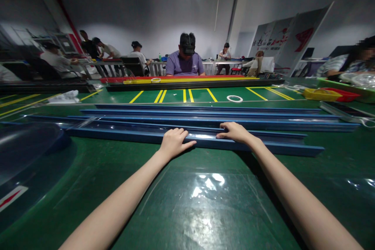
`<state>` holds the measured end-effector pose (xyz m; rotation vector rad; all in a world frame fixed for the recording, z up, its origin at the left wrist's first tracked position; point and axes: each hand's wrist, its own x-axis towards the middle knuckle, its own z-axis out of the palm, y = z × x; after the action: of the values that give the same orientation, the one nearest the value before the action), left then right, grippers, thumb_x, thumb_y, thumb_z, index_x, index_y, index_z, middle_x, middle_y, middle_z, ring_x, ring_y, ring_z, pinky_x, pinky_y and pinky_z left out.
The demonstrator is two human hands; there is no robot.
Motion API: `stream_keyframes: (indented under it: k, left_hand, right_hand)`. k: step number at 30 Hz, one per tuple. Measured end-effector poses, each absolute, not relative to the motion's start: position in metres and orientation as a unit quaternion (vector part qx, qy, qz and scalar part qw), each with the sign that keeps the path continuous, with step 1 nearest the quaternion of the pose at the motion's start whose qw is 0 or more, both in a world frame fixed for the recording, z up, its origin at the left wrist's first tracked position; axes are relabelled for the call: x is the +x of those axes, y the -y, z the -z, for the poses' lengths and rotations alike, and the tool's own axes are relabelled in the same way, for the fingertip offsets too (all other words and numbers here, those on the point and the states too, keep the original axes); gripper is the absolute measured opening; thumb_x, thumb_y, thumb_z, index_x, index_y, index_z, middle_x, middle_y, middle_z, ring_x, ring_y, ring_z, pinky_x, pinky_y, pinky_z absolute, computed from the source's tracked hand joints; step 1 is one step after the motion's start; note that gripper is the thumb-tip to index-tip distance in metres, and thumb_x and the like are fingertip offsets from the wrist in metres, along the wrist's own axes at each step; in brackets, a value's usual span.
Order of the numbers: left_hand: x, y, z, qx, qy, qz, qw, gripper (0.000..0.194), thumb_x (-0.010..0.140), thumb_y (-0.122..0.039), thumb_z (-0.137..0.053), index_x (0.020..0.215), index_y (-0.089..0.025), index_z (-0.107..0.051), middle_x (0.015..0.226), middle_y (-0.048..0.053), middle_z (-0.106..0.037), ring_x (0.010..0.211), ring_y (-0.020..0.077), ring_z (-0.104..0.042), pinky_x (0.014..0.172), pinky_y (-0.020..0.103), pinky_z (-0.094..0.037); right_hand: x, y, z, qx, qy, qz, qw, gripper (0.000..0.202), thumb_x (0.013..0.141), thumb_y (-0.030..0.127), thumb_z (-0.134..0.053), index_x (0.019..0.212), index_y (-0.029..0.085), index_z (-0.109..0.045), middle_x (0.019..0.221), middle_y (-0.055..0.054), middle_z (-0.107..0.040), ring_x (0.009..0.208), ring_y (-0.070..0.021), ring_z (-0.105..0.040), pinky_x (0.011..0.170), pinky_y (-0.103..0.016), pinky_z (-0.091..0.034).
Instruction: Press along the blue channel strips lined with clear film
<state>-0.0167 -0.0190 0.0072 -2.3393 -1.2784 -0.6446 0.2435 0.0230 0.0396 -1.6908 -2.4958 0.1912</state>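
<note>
A long blue channel profile point(281, 147) lies across the green table in front of me, its trough facing up and a shiny clear surface showing inside. My left hand point(173, 143) rests on its near middle, fingers curled over the near wall and thumb stretched along the edge. To the right, my right hand point(236, 131) grips the same profile, fingers bent into the trough; part of its grip is hidden. Just behind lie more blue profiles point(293, 120), parallel to this one. Clear film or tape point(84, 122) crosses the profiles at the left.
A large, clear, bluish curved sheet or roll point(26, 156) occupies the left. Red, yellow and black strips point(190, 83) lie beyond yellow table markings. A white tape ring point(234, 99) and a yellow tray point(322, 94) lie farther back. A person point(185, 60) sits opposite; others work behind.
</note>
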Motion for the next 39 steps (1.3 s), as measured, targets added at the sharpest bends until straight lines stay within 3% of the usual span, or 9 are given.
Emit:
stream_keyframes:
  k: [29, 34, 39]
  left_hand:
    - [-0.017, 0.019, -0.008, -0.836, 0.458, 0.223, 0.205, 0.047, 0.081, -0.059, -0.034, 0.071, -0.018, -0.056, 0.071, 0.004, -0.06, 0.069, 0.0164, -0.054, 0.058, 0.026, -0.033]
    - [-0.017, 0.018, -0.006, -0.835, 0.455, 0.229, 0.209, 0.047, 0.081, -0.059, -0.035, 0.073, -0.018, -0.056, 0.072, 0.003, -0.06, 0.069, 0.0163, -0.054, 0.058, 0.027, -0.034]
    - [-0.018, 0.017, -0.005, -0.836, 0.444, 0.246, 0.205, 0.039, 0.081, -0.052, -0.04, 0.074, -0.017, -0.056, 0.071, 0.003, -0.06, 0.068, 0.0158, -0.054, 0.06, 0.027, -0.034]
  right_hand:
    - [0.243, -0.024, -0.041, -0.54, 0.836, -0.072, 0.059, 0.04, 0.069, 0.052, -0.055, 0.09, 0.019, -0.058, 0.095, -0.009, -0.064, 0.082, -0.0224, -0.058, 0.064, -0.026, -0.039]
    - [0.234, -0.018, -0.054, -0.499, 0.858, -0.095, 0.077, 0.036, 0.077, 0.049, -0.045, 0.08, 0.017, -0.059, 0.081, -0.008, -0.064, 0.073, -0.0198, -0.057, 0.062, -0.026, -0.039]
    - [0.214, -0.008, -0.056, -0.431, 0.888, -0.096, 0.131, 0.047, 0.074, 0.057, -0.045, 0.095, 0.015, -0.057, 0.095, -0.01, -0.059, 0.089, -0.0212, -0.053, 0.077, -0.029, -0.039]
